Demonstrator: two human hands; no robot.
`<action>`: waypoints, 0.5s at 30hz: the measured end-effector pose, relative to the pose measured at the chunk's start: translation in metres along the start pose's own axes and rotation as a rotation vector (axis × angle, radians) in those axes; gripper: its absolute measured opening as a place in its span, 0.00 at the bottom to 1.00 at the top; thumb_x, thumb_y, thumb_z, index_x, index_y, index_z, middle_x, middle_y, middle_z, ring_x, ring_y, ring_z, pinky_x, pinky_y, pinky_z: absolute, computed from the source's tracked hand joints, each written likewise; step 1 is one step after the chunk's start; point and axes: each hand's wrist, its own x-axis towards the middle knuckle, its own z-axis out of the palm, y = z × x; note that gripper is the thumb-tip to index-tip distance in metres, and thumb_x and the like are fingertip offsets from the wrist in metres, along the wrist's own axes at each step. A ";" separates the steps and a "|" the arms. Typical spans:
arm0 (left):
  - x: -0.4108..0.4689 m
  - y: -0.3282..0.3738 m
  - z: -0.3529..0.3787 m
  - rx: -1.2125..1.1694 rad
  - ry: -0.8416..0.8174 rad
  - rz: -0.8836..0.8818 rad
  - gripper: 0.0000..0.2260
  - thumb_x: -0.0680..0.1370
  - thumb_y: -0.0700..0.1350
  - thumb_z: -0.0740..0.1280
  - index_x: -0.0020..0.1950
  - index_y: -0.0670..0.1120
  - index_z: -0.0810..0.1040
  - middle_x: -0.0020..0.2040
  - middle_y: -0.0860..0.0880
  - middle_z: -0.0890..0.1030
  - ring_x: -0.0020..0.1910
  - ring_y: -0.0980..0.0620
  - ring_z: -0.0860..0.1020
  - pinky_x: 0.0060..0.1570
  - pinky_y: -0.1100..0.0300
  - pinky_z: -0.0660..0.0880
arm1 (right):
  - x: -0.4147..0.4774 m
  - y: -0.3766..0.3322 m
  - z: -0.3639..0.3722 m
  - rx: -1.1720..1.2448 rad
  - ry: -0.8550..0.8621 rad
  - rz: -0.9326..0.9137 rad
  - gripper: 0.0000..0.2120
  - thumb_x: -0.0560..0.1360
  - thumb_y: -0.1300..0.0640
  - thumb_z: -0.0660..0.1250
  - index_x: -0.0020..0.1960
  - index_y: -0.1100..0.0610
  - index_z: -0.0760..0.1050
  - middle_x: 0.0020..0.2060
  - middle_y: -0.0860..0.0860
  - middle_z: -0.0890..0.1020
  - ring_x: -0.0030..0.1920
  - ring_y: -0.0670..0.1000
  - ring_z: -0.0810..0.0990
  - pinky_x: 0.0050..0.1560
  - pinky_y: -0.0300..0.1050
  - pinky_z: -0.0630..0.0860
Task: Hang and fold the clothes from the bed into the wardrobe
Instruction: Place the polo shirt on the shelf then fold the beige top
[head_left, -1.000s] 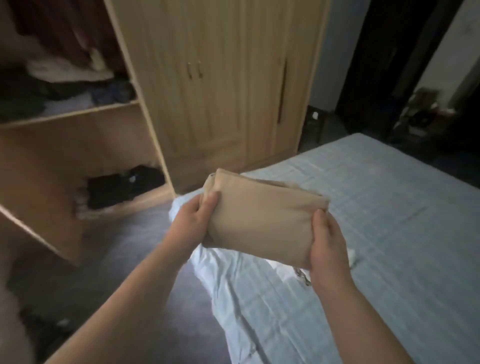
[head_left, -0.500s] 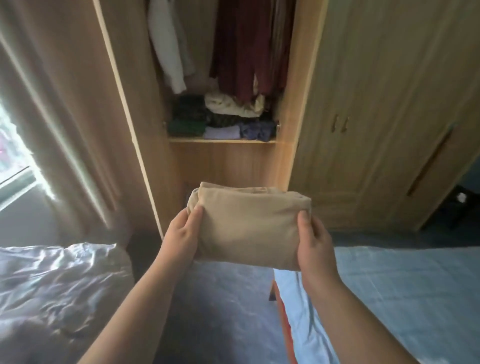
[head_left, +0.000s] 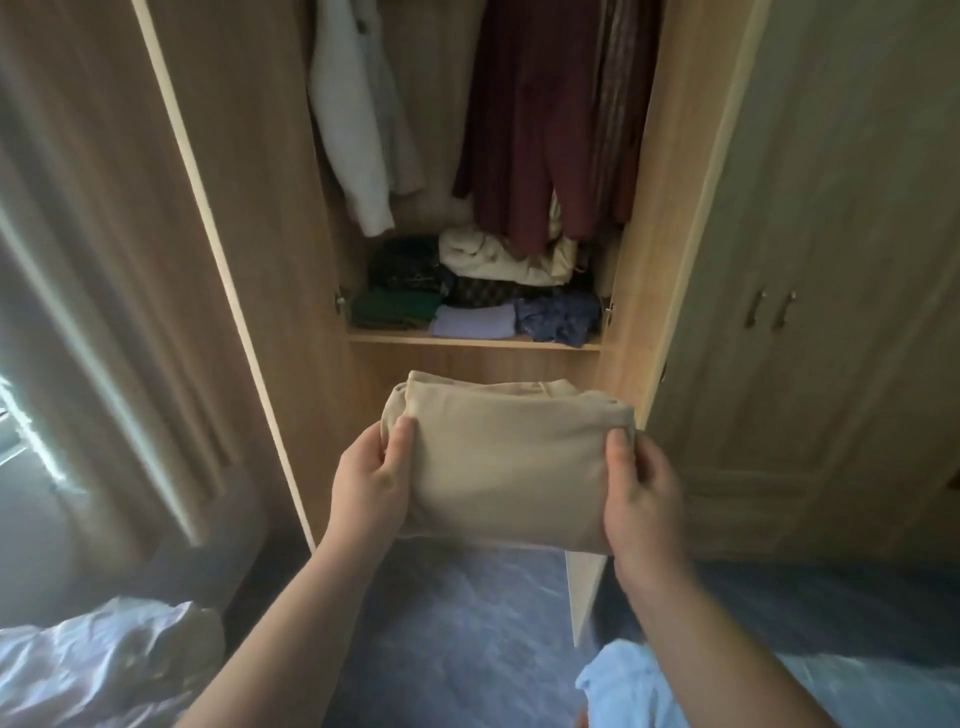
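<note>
— Holding what, in front of the open wardrobe (head_left: 670, 249)?

— A folded beige garment (head_left: 511, 467), gripped at both ends. The left hand (head_left: 371, 486) curls round its left edge, thumb on top; the right hand (head_left: 641, 499) clasps the right edge the same way.

— And the shelf (head_left: 467, 340)?

— The garment is in the air, short of the shelf's front edge, touching only the hands. The shelf carries folded clothes (head_left: 472, 319): green at its left end, lilac mid-front, blue at its right end. Above hang a white garment (head_left: 353, 130) and a maroon garment (head_left: 524, 130).

— The bed (head_left: 649, 686)?

— Its pale blue corner shows below the right forearm.
</note>
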 end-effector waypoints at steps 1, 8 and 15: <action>0.021 -0.001 0.015 0.009 0.011 -0.005 0.20 0.78 0.63 0.58 0.38 0.49 0.75 0.30 0.58 0.76 0.30 0.60 0.71 0.31 0.66 0.67 | 0.023 0.006 0.006 -0.004 -0.002 -0.014 0.11 0.75 0.33 0.57 0.46 0.33 0.77 0.43 0.33 0.82 0.44 0.35 0.79 0.42 0.40 0.71; 0.143 -0.024 0.088 0.074 0.097 -0.033 0.21 0.77 0.64 0.58 0.42 0.48 0.78 0.37 0.53 0.82 0.34 0.58 0.75 0.37 0.57 0.72 | 0.164 0.051 0.071 -0.025 -0.094 0.020 0.11 0.82 0.41 0.58 0.43 0.39 0.75 0.41 0.38 0.80 0.43 0.34 0.77 0.44 0.44 0.73; 0.262 -0.079 0.138 0.087 0.127 -0.101 0.18 0.81 0.61 0.59 0.40 0.51 0.77 0.36 0.63 0.80 0.34 0.65 0.76 0.35 0.57 0.70 | 0.278 0.092 0.155 -0.096 -0.122 -0.021 0.09 0.82 0.44 0.60 0.47 0.44 0.76 0.39 0.39 0.80 0.43 0.34 0.77 0.39 0.35 0.69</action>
